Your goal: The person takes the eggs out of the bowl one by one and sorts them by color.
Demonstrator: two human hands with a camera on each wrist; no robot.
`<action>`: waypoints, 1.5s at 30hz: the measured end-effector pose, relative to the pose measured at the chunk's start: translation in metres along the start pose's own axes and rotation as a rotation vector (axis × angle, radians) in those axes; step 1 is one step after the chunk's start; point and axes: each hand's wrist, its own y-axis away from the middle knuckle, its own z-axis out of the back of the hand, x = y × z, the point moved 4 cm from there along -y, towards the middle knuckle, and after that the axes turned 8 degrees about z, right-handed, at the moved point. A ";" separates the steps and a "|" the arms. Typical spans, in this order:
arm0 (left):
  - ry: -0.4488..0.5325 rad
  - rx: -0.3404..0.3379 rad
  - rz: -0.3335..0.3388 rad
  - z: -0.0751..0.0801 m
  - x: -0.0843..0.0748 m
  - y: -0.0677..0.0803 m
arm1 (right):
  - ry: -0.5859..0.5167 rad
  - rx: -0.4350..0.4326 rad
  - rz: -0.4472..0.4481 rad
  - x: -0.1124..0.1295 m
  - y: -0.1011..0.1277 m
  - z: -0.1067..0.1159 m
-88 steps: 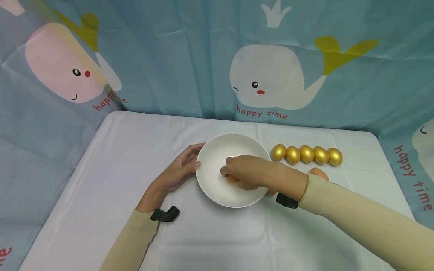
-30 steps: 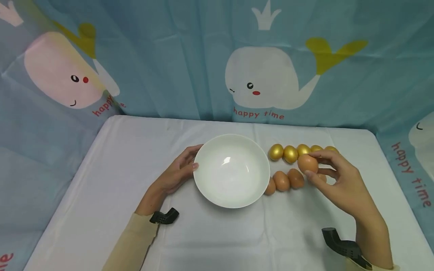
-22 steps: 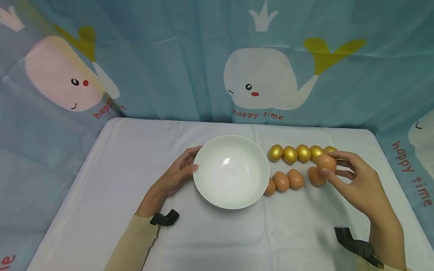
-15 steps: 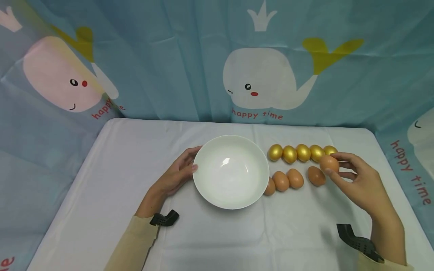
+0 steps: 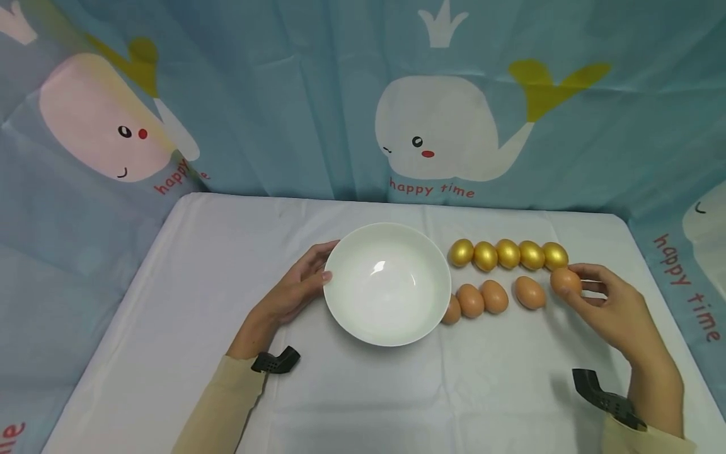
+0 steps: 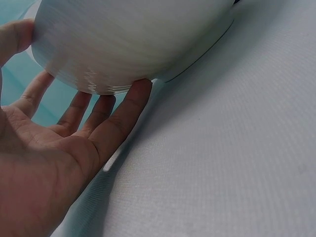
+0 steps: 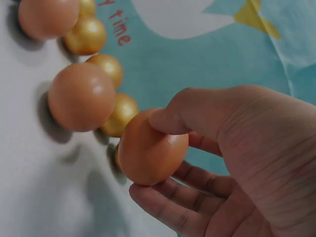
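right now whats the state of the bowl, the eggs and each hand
white bowl: upright, empty, on the table
gold eggs: five in a row, lying on the table
brown eggs: four lying in a row
fifth brown egg: pinched by the right hand
left hand: fingers straight, touching the bowl's side

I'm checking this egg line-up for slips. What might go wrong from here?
The brown egg in the right hand sits at the row's far end; released carelessly, it may roll toward the table edge or bump the gold eggs. The left hand only touches the white bowl, so a knock might shift it.
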 end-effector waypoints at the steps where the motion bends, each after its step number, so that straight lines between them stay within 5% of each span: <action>1: 0.001 0.000 0.000 0.000 -0.001 0.000 | 0.011 0.017 -0.012 -0.002 -0.001 -0.002; 10: 0.010 -0.004 0.002 0.001 -0.002 -0.001 | 0.086 0.121 -0.042 -0.004 -0.007 -0.011; 45: 0.003 0.013 -0.001 0.000 -0.002 -0.001 | 0.081 0.214 -0.085 -0.006 -0.004 -0.018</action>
